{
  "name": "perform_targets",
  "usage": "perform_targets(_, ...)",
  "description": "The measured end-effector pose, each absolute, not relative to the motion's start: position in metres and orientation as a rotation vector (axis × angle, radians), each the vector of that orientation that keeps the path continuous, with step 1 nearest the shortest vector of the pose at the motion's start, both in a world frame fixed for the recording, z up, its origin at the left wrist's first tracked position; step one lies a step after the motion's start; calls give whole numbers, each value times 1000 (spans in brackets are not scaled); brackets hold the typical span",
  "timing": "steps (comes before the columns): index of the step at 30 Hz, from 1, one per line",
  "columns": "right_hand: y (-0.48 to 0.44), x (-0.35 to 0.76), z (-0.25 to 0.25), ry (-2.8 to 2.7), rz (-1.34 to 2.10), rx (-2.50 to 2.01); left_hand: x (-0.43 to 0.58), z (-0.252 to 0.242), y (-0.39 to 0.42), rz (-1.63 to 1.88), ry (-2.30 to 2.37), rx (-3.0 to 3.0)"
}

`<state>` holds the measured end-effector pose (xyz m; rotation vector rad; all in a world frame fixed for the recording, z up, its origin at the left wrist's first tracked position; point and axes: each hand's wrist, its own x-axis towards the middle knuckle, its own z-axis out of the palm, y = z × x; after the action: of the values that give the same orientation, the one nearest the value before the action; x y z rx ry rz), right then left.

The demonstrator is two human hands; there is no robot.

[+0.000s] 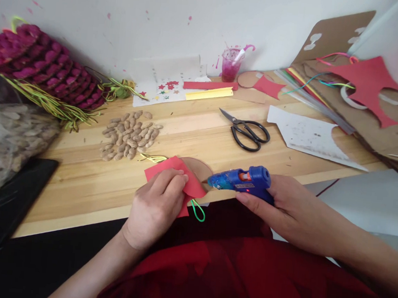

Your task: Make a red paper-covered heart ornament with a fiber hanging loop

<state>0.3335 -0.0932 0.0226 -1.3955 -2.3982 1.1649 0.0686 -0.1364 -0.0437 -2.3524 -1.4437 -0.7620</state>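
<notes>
My left hand (156, 205) is closed on a piece of red paper (196, 183), lifting one flap at the table's front edge. Beneath that paper lies a round brown cardboard disc (197, 168), partly hidden. A green cord loop (199, 212) hangs below the paper, and yellow cord (154, 158) pokes out behind it. In my right hand (284, 206) is a blue hot glue gun (241, 180), its nozzle pointing left, close to the disc and the raised flap. Whether the nozzle touches either one, I cannot tell.
Black-handled scissors (250, 132) lie behind the glue gun. A pile of peanuts (129, 134) sits left of centre, near a plastic bag of peanuts (17, 139) and a black phone-like slab (15, 203). A purple-stained cup (230, 65) stands by the wall; cardboard (393, 136) is stacked right.
</notes>
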Motion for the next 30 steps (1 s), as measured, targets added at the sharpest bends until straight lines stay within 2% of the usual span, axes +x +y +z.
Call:
perform_targets(20,-108,343,27,-2361,1209,-1369,71,-45,-138,-707,-1516,-2325)
perform_targets(26,-109,342,28,-2353,1240,-1351,78,-43,-136,-870,-1619,-2209)
perform_targets(30,-109,344,25,-2318,1261,-1408,75,-44,-138,-815,-1562,-2301)
